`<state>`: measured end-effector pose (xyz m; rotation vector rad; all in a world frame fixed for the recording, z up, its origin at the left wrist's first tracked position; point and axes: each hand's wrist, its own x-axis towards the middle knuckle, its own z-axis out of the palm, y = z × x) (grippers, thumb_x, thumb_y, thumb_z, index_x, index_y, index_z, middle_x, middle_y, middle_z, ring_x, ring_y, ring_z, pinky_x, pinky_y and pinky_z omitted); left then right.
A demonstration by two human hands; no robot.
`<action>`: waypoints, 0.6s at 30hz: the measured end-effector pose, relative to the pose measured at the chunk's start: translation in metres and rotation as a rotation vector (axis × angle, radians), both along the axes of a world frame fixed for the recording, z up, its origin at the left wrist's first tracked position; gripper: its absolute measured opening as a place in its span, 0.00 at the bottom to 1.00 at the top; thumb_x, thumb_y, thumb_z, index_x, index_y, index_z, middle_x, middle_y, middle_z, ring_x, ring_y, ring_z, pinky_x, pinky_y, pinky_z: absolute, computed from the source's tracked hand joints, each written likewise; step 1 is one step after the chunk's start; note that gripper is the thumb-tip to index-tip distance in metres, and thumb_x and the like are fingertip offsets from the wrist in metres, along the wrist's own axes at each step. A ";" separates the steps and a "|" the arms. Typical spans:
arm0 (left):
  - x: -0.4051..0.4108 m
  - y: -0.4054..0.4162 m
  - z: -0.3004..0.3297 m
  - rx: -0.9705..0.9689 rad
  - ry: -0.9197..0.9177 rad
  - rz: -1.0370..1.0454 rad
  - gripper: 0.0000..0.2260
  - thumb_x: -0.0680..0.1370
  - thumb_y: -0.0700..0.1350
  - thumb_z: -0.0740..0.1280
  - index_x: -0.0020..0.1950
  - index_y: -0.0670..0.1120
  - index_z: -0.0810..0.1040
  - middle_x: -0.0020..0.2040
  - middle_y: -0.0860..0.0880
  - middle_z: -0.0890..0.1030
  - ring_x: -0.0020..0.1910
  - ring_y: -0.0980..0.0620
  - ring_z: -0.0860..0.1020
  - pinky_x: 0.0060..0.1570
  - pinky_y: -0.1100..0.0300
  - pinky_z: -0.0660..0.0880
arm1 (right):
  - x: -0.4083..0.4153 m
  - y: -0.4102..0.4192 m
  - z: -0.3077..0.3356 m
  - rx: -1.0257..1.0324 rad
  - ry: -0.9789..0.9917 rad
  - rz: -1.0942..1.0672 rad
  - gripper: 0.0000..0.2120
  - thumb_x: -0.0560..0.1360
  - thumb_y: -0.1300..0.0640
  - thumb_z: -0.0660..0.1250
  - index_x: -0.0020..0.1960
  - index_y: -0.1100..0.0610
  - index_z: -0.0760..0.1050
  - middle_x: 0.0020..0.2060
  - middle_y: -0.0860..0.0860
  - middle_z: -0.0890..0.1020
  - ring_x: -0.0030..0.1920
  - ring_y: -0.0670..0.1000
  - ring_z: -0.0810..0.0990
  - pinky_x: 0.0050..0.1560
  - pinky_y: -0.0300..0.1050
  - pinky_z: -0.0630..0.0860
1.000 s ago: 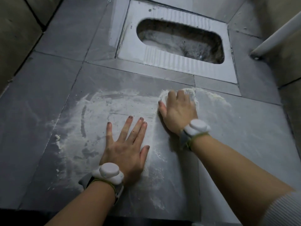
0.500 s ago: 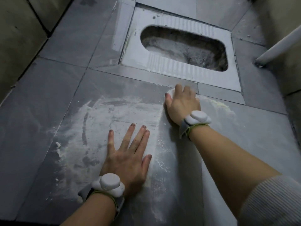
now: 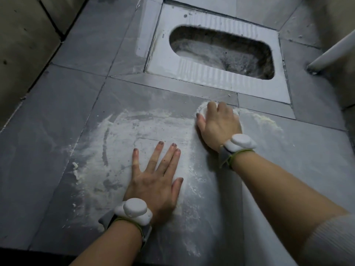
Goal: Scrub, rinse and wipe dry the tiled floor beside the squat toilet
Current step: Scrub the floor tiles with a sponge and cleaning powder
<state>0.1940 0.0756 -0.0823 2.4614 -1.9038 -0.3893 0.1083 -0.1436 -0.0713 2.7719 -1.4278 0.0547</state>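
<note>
Grey floor tiles (image 3: 57, 150) lie in front of the squat toilet (image 3: 221, 48), and white foamy powder (image 3: 119, 139) is smeared across the big tile. My left hand (image 3: 155, 179) rests flat on that smear with its fingers spread. My right hand (image 3: 219, 123) reaches farther ahead, near the tile seam below the toilet pan. Its fingers curl over a white sponge (image 3: 203, 110) and press it on the floor. Most of the sponge is hidden under the hand.
A beige wall (image 3: 23, 45) runs along the left. A white pipe (image 3: 334, 52) slants down to the floor at the right, next to the toilet. A thin arc of powder (image 3: 265, 121) trails right of my right hand. White trackers sit on both wrists.
My right hand with the sponge has slid a little forward, toward the seam below the toilet. My left hand has stayed flat in the same place.
</note>
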 end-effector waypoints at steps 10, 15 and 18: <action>0.002 -0.003 0.000 0.059 0.022 0.019 0.29 0.81 0.60 0.41 0.80 0.52 0.43 0.79 0.56 0.39 0.78 0.54 0.37 0.71 0.32 0.41 | -0.095 0.164 0.018 0.142 0.026 0.155 0.24 0.78 0.41 0.57 0.62 0.59 0.71 0.50 0.57 0.75 0.46 0.59 0.73 0.44 0.53 0.71; 0.016 0.016 0.010 0.029 0.050 0.045 0.28 0.82 0.57 0.42 0.79 0.52 0.36 0.79 0.57 0.35 0.77 0.56 0.35 0.73 0.37 0.37 | -0.115 0.210 0.021 0.143 0.022 0.219 0.25 0.77 0.41 0.58 0.62 0.60 0.73 0.49 0.58 0.76 0.45 0.60 0.73 0.42 0.53 0.71; 0.032 0.034 0.005 0.068 0.009 0.101 0.28 0.82 0.58 0.41 0.79 0.51 0.37 0.79 0.56 0.36 0.77 0.55 0.34 0.73 0.36 0.38 | -0.099 0.222 0.020 0.148 0.016 0.298 0.26 0.77 0.40 0.59 0.62 0.60 0.72 0.48 0.58 0.76 0.44 0.60 0.73 0.42 0.53 0.71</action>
